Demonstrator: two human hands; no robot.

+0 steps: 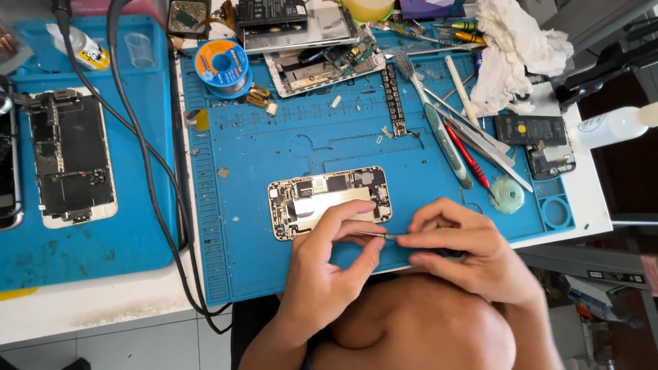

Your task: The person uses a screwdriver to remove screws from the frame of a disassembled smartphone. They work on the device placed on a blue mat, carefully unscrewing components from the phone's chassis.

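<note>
— Where is the phone (330, 201)?
— Mid-frame on the blue mat (274, 151), near its bottom edge. Bare mat lies above it.
— And the hands?
— Just below. Left hand (329, 264) and right hand (456, 247) pinch thin tweezers (375, 235), fingers (353, 211) touching the phone.

white bench (82, 301) | pale tiled floor (137, 346) | light: bright, possibly daylight

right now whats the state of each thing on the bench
opened phone: back off, boards bare, flat on blue mat
left hand: fingers on the phone's edge, pinching tweezers
right hand: pinched on the tweezers
second phone: opened, flat on the left mat
solder spool: lying flat
white cloth: crumpled
red screwdriver: lying loose
</note>
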